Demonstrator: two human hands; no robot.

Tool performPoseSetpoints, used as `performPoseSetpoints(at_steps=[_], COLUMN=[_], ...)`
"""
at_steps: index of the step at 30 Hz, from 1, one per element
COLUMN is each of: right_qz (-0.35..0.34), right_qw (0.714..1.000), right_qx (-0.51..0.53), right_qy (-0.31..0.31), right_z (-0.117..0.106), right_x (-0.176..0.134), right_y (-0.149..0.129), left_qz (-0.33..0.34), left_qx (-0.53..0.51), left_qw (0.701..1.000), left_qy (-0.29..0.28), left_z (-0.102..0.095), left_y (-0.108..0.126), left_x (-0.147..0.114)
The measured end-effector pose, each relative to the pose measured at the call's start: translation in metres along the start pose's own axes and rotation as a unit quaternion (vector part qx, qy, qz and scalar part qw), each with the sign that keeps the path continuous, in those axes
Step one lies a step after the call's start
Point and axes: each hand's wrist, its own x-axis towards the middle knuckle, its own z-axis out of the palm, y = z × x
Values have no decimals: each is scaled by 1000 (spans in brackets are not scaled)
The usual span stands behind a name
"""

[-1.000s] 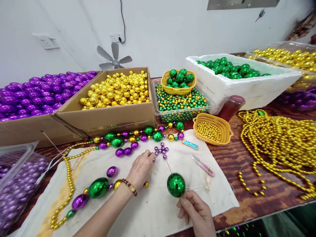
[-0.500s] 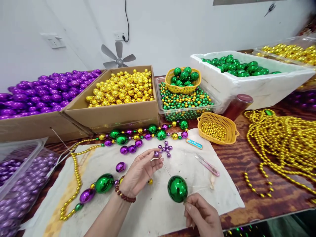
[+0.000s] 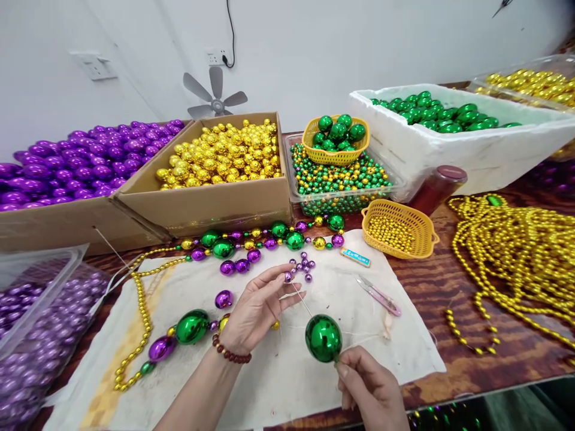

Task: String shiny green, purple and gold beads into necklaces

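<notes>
My left hand [image 3: 258, 308], a beaded bracelet [image 3: 231, 352] round its wrist, pinches a small purple bead [image 3: 288, 276] between thumb and fingertip. Just below that bead is the end of a thin needle [image 3: 302, 299], which slants down to a large shiny green bead [image 3: 323, 339]. Below and right of the green bead, my right hand [image 3: 371, 386] is closed at its lower end; a bit of green shows at the fingertips. Several loose purple beads [image 3: 308, 264] lie behind my left hand. A partly strung bead necklace [image 3: 192, 327] rests left of it on the white cloth [image 3: 287, 395].
Pink thread snips [image 3: 380, 297] and a small blue box [image 3: 354, 257] lie on the cloth. A yellow basket [image 3: 399, 224] of gold beads stands behind, near piled gold bead strands [image 3: 516, 251]. Cardboard boxes [image 3: 202, 206] and a white foam box [image 3: 395, 134] of beads line the back.
The view has shifted slightly. Both hands keep nearly the same pose, with the purple bead still at the left fingertips and the green bead still on the needle.
</notes>
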Motion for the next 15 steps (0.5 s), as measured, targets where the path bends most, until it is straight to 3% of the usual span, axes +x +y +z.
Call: performPoseSetpoints(at_steps=[15], right_qz=[-7], right_qw=[999], right_qx=[14], right_qy=[34], right_z=[8], right_x=[8], right_y=[0], left_qz=[34], left_qx=[111], left_qw=[993], left_qy=[11], left_z=[6], left_y=[-6], left_x=[1])
